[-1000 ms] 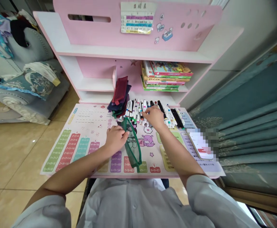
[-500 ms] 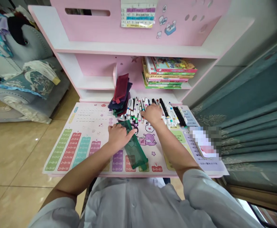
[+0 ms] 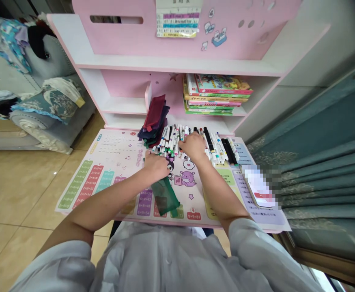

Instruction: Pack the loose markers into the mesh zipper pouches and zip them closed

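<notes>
The green mesh pouch (image 3: 164, 196) runs lengthwise out from under the left hand (image 3: 155, 166), its grip hidden. The right hand (image 3: 194, 147) rests curled fingers on the markers (image 3: 171, 140), any hold unclear.

Pale button-front shirt (image 3: 162, 259), sleeves (image 3: 256, 251) pushed up, hands (image 3: 194, 147) bare.

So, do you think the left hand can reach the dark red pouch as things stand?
Probably yes: the left hand lies close below the dark red pouch, and only marker ends lie nearby.
</notes>
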Motion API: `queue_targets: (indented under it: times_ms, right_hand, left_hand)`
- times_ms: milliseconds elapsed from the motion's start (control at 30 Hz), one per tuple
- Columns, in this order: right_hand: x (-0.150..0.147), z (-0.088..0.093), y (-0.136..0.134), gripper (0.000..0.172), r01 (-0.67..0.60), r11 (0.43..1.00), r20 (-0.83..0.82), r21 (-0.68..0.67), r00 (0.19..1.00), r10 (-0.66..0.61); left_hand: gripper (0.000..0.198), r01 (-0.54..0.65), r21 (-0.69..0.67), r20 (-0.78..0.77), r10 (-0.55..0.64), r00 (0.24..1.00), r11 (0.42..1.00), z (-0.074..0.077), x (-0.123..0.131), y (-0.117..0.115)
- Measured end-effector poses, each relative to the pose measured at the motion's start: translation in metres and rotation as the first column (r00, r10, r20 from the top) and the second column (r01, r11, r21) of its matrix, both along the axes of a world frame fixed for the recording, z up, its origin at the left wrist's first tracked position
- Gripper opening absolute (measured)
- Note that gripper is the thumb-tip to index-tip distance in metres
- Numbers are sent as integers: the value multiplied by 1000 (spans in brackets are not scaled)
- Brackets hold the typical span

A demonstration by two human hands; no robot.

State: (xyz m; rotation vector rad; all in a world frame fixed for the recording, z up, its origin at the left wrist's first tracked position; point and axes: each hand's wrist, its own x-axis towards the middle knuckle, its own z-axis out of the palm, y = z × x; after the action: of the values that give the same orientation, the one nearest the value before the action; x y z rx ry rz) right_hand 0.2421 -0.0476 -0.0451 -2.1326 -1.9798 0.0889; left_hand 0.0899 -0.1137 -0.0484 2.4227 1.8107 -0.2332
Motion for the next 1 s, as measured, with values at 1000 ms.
queue_targets:
  times_ms: [1000]
  right_hand:
    - [-34, 19, -133, 32, -411, 895, 38, -174, 905, 423]
  left_hand:
    - [31, -154, -69, 457, 168, 873, 986, -14, -45, -13]
